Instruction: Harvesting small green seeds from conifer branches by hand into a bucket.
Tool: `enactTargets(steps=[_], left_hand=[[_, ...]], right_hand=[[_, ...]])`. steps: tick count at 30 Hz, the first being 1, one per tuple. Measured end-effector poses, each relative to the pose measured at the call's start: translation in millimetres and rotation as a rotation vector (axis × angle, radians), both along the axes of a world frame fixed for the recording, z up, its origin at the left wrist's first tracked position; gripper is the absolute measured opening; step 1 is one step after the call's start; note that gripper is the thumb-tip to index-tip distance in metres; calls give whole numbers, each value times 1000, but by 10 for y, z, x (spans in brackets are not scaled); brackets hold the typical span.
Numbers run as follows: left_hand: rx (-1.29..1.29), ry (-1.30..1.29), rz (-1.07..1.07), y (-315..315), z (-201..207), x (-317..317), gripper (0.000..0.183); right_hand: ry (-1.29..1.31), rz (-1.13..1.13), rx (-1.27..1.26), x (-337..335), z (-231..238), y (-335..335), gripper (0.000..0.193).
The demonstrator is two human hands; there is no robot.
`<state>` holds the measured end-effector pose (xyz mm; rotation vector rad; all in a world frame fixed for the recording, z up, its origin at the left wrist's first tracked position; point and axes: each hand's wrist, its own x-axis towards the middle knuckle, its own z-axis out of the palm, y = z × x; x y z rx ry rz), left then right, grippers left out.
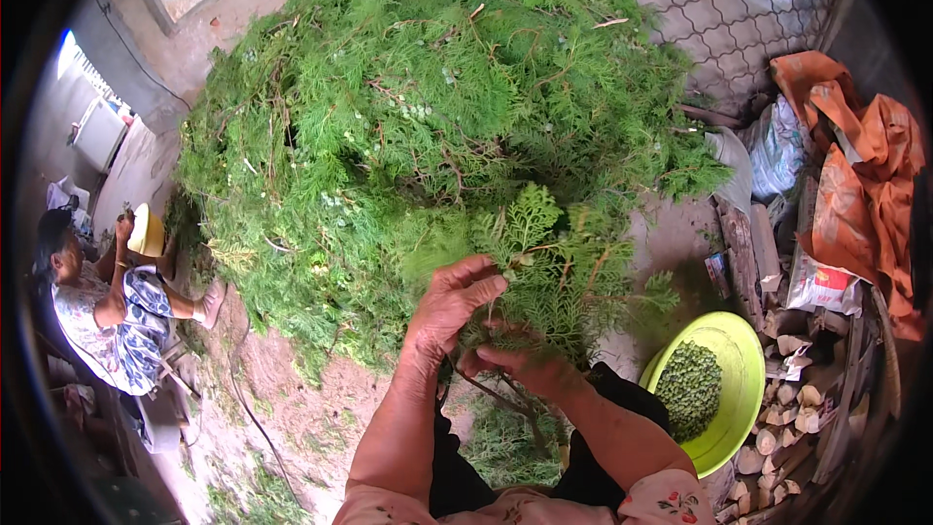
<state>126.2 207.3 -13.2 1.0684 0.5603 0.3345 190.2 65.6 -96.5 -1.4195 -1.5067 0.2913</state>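
Note:
My left hand [455, 303] is closed in a pinch, thumb against forefinger, at the edge of a leafy conifer branch [533, 219]. A small pale green cone may sit at its fingertips, too small to be sure. Lower and to the right, my right hand [525, 360] is curled around the branch's stem area; its fingers are partly blurred and shaded. A brown woody stem [501, 394] runs down from there between my knees. Ahead rises a large heap of cut conifer branches [418, 107], with pale cones showing among the sprays.
By my right knee stands a yellow-green basin [743, 394] holding many small green cones [690, 389]. Split firewood [777, 437], an orange cloth [855, 185] and sacks lie along the right. Another person [107, 311] sits at left with a yellow container [148, 230]. A cable [248, 408] crosses the floor.

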Motion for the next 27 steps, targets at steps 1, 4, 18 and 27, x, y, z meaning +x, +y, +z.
enactTargets(steps=[1,4,18,27], left_hand=[[-13,9,9,22,-5,-7,19],[91,-78,-19,46,2,-3,11],[-81,-183,444,-8,38,41,27],[23,-130,399,-33,37,27,23]], right_hand=[[712,128,-265,-6,198,29,28],[1473,251,-527,-6,272,47,29],[-2,-209,-725,161,716,-95,24],[489,-391,291,148,920,236,11]])
